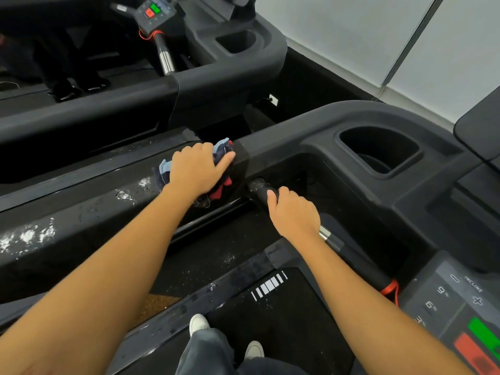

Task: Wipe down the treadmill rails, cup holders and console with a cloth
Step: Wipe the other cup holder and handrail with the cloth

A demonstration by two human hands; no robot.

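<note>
Bare forearms reach over a black treadmill deck, with white sneakers below. Left of the hands, white foam flecks dot the glossy black rail. The left hand curls over a bunched cloth of blue, navy and red patches, pressing it to the rail. Just right of it, the right hand wraps the matte black handlebar, whose chrome band shows behind the wrist. Farther right lie a deep moulded cup holder and the console with incline keys and green and red buttons. A second treadmill stands beyond the hands.
</note>
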